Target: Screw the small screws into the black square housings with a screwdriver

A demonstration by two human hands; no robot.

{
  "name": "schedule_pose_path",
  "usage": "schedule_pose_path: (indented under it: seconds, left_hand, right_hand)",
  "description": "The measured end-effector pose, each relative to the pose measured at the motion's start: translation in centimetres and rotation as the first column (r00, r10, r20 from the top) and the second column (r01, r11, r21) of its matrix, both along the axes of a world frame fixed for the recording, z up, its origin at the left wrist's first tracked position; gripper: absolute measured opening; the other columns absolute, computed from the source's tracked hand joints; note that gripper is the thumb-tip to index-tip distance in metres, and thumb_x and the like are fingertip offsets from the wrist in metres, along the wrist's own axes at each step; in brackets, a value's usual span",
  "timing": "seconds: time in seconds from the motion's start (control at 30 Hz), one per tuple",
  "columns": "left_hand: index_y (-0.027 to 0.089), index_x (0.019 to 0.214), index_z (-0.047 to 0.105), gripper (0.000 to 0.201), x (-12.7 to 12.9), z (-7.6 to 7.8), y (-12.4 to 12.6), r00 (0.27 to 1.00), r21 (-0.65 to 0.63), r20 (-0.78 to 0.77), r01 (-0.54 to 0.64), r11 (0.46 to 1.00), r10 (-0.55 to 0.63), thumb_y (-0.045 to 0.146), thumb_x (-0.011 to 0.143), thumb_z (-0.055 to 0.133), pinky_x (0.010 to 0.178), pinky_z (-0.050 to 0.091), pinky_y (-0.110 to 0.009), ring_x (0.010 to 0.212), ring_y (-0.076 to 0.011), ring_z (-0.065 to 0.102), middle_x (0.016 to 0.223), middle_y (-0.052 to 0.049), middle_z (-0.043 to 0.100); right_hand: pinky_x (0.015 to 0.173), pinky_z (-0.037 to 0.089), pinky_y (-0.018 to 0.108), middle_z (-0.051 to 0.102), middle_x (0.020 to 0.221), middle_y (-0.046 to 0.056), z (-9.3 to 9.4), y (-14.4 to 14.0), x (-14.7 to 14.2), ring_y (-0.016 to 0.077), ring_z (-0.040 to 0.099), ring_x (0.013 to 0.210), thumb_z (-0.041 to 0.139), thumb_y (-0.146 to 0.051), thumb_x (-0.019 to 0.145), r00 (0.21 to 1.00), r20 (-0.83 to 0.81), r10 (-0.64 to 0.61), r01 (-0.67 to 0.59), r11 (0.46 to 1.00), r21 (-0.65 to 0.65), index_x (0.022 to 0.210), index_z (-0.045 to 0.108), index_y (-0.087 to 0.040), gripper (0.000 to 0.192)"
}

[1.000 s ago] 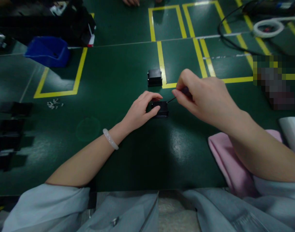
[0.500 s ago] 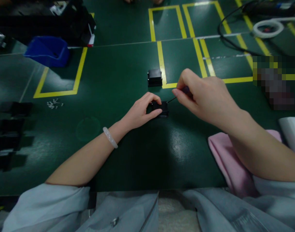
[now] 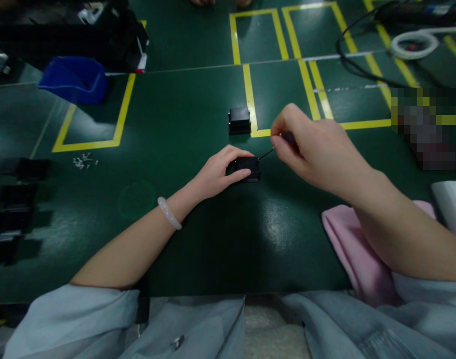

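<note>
A small black box-shaped part (image 3: 251, 165) lies on the green table, held by my left hand (image 3: 222, 172) with thumb and fingers around its left side. My right hand (image 3: 306, 144) is closed on the dark handle of a screwdriver (image 3: 266, 152). Its thin shaft slants down to the left, and the tip meets the upper right corner of the part. Most of the handle is hidden by my fingers. Just beyond stands a second black box-shaped part (image 3: 239, 120), apart from both hands.
Small screws (image 3: 85, 160) lie in a loose pile at left, near several black parts (image 3: 14, 199). A blue bin (image 3: 74, 82) stands behind them. At right are a pink cloth (image 3: 347, 239), under my forearm, and a black cable (image 3: 343, 50). Another person's hands (image 3: 222, 2) show at the far edge.
The fingers of my left hand have straightened a little over the part. My right hand has shifted slightly, with the screwdriver tip still at the same corner.
</note>
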State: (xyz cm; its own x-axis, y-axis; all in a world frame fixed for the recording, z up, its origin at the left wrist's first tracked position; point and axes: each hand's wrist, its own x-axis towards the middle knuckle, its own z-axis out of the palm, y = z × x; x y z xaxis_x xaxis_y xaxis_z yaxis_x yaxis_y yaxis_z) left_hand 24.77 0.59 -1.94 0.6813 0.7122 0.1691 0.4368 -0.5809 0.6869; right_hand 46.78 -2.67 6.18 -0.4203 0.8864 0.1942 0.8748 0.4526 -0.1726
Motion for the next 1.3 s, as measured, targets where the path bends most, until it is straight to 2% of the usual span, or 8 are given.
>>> schedule_pose_path:
  seconds: [0.1, 0.3, 0.47, 0.63, 0.87, 1.13, 1.3]
  left_hand:
    - [0.017, 0.123, 0.057, 0.037, 0.0, 0.03, 0.01, 1.0, -0.011, -0.01, -0.003, 1.0, 0.002, 0.04, 0.094, 0.053, 0.091, 0.044, -0.03, 0.106, -0.019, 0.056, 0.114, -0.007, 0.059]
    - [0.018, 0.121, 0.057, 0.037, -0.02, -0.03, 0.01, 1.0, -0.022, -0.003, -0.003, 1.0, 0.003, 0.043, 0.094, 0.051, 0.092, 0.044, -0.031, 0.106, -0.0195, 0.056, 0.114, -0.007, 0.06]
    - [0.018, 0.122, 0.056, 0.038, 0.0, 0.0, -0.02, 1.0, -0.025, -0.011, -0.004, 1.0, 0.004, 0.044, 0.094, 0.05, 0.093, 0.044, -0.031, 0.107, -0.0199, 0.056, 0.115, -0.007, 0.06]
    - [0.018, 0.121, 0.057, 0.038, 0.02, 0.02, -0.03, 1.0, -0.019, -0.006, -0.002, 1.0, 0.002, 0.044, 0.094, 0.05, 0.093, 0.044, -0.031, 0.106, -0.0195, 0.056, 0.114, -0.007, 0.06]
    - [0.018, 0.122, 0.057, 0.037, -0.04, -0.13, 0.08, 1.0, -0.017, 0.0, 0.001, 1.0, -0.001, 0.042, 0.094, 0.052, 0.092, 0.043, -0.03, 0.106, -0.0189, 0.056, 0.114, -0.007, 0.059]
    - [0.018, 0.12, 0.057, 0.037, -0.01, -0.16, 0.06, 1.0, -0.014, 0.006, -0.001, 1.0, 0.001, 0.043, 0.094, 0.052, 0.091, 0.044, -0.03, 0.105, -0.0192, 0.057, 0.113, -0.007, 0.06]
    - [0.019, 0.121, 0.057, 0.037, -0.02, -0.14, 0.13, 1.0, -0.021, -0.003, 0.001, 1.0, -0.001, 0.044, 0.094, 0.051, 0.093, 0.044, -0.031, 0.106, -0.0195, 0.056, 0.114, -0.007, 0.06]
  right_hand:
    - [0.055, 0.031, 0.029, 0.064, 0.085, 0.006, 0.03, -0.08, -0.03, 0.0171, 0.057, 0.065, 0.035, -0.029, 0.091, 1.0, -0.026, 0.004, -0.004, 1.0, -0.008, 0.113, 0.048, -0.017, 0.028]
    - [0.053, 0.027, 0.029, 0.062, 0.072, 0.003, 0.09, -0.12, -0.08, 0.017, 0.056, 0.06, 0.03, -0.04, 0.096, 0.998, 0.056, -0.011, 0.01, 1.0, 0.022, 0.105, 0.055, -0.018, 0.035]
    - [0.053, 0.03, 0.029, 0.067, 0.085, 0.006, 0.2, -0.09, -0.16, 0.0186, 0.059, 0.065, 0.033, -0.031, 0.094, 1.0, 0.009, -0.017, 0.017, 1.0, -0.001, 0.116, 0.049, -0.017, 0.031]
    - [0.052, 0.027, 0.028, 0.063, 0.074, 0.004, 0.07, -0.09, -0.19, 0.0177, 0.057, 0.061, 0.031, -0.042, 0.096, 0.998, 0.063, -0.02, 0.019, 1.0, 0.026, 0.106, 0.056, -0.018, 0.037]
    - [0.054, 0.032, 0.028, 0.066, 0.084, 0.005, -0.08, -0.26, -0.24, 0.0179, 0.06, 0.065, 0.036, -0.031, 0.092, 1.0, -0.002, -0.004, 0.004, 0.999, 0.049, 0.114, 0.05, -0.016, 0.03]
    - [0.051, 0.026, 0.026, 0.061, 0.069, 0.002, 0.06, -0.31, -0.19, 0.0153, 0.056, 0.059, 0.03, -0.043, 0.096, 0.999, 0.05, 0.005, -0.008, 0.999, 0.054, 0.102, 0.057, -0.018, 0.037]
    - [0.053, 0.03, 0.028, 0.065, 0.079, 0.004, 0.09, -0.38, -0.26, 0.0163, 0.058, 0.063, 0.035, -0.034, 0.094, 1.0, -0.005, -0.002, 0.003, 1.0, 0.022, 0.109, 0.053, -0.018, 0.028]
